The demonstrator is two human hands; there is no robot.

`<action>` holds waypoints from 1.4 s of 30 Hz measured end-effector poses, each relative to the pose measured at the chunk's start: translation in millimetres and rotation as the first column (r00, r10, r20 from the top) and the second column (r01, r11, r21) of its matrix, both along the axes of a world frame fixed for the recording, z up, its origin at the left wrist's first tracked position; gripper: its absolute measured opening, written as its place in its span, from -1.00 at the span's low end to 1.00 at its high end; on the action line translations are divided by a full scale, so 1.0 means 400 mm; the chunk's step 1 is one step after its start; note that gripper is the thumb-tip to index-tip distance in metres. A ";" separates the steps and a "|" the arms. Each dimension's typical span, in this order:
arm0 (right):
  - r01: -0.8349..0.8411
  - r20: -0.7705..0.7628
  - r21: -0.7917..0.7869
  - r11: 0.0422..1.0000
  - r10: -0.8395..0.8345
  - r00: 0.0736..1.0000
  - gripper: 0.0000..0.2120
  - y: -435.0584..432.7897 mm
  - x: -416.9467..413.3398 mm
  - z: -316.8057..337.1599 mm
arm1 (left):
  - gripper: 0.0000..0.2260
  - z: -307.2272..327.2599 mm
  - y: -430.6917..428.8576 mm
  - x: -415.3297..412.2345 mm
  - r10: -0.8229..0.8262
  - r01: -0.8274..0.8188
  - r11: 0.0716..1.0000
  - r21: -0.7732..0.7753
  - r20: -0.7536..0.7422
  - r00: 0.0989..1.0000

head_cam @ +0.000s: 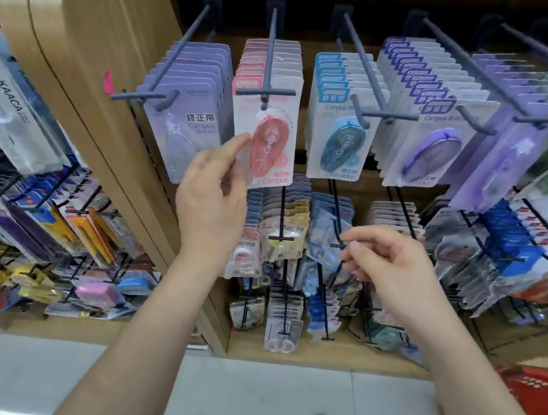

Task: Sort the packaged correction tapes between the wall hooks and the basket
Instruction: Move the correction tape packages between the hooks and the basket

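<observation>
**Entry: red correction tape, upper row, second hook from the left**

Head view.
- Item: red oval correction tape in a clear blister on a pink-and-white card (268, 144). It is the front pack of its stack and hangs on a grey-blue metal wall hook with a crossbar tip (265, 93).
- My left hand (212, 196): raised, thumb and fingertips pinching the lower left edge of that front pack.
- My right hand (387, 259): lower and to the right, fingers loosely curled. It holds nothing I can make out and hovers just in front of the lower row of blue packs (326, 234).
- Neighbours: lilac carded pack (185, 127) on the hook to the left, blue oval tape on a white card (342, 146) to the right.
- Red plastic basket (543, 392): on the floor, near right, well apart from both hands.

Step, as I judge it: checking or taking the front red pack. It is not yet off its hook.

Next move: to remove it, I must draw the card straight forward along the hook and past the crossbar, then carry it down right to the basket. If it belongs, I let go.
</observation>
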State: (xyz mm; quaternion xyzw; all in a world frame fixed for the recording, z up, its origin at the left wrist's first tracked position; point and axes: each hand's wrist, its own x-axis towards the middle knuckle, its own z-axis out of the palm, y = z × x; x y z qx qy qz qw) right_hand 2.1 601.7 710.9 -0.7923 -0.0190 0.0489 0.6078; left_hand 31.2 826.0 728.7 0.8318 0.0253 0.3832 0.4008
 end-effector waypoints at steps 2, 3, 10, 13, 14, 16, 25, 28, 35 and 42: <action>0.036 -0.011 -0.040 0.999 -0.036 0.999 -0.76 -0.045 -0.026 -0.025 | -0.75 -0.022 -0.007 -0.026 -0.005 0.005 1.000 -0.026 0.007 1.000; 0.051 -0.020 -0.072 0.996 -0.053 0.998 -0.76 -0.070 -0.039 -0.040 | -0.78 -0.036 -0.012 -0.041 -0.020 0.020 0.999 -0.034 -0.014 1.000; 0.052 -0.051 -0.439 0.897 -0.083 0.995 -0.72 -0.271 -0.154 -0.167 | -0.84 -0.178 -0.117 -0.142 -0.299 0.338 0.935 0.110 -0.272 0.915; 0.035 -0.078 -0.586 0.809 -0.100 0.992 -0.85 -0.362 -0.217 -0.225 | -0.83 -0.249 -0.203 -0.176 -0.389 0.505 0.837 0.210 -0.422 0.819; 0.028 -0.099 -0.624 0.781 -0.115 0.988 -0.85 -0.395 -0.240 -0.249 | -0.82 -0.273 -0.235 -0.187 -0.417 0.563 0.799 0.209 -0.482 0.771; 0.028 -0.151 -0.657 0.753 -0.167 0.974 -0.84 -0.470 -0.291 -0.302 | -0.80 -0.324 -0.303 -0.205 -0.457 0.658 0.729 0.188 -0.582 0.672; 0.305 -0.322 -0.581 0.755 -0.557 0.765 -0.84 -0.861 -0.585 -0.471 | -0.83 -0.462 -0.730 -0.272 -0.480 0.849 0.521 0.085 -0.793 0.374; 0.506 -0.338 -0.531 0.679 -0.718 0.608 -0.85 -0.998 -0.685 -0.519 | -0.82 -0.510 -0.911 -0.303 -0.489 0.838 0.542 0.056 -0.790 0.369; 0.760 -0.414 -0.490 0.427 -0.881 0.228 -0.78 -1.234 -0.828 -0.621 | -0.76 -0.637 -1.301 -0.311 -0.454 0.927 0.376 0.003 -0.871 0.187; 0.880 -0.507 -0.403 0.251 -0.862 0.013 -0.78 -1.388 -0.788 -0.764 | -0.75 -0.802 -1.607 -0.226 -0.425 0.973 0.226 -0.048 -0.904 0.054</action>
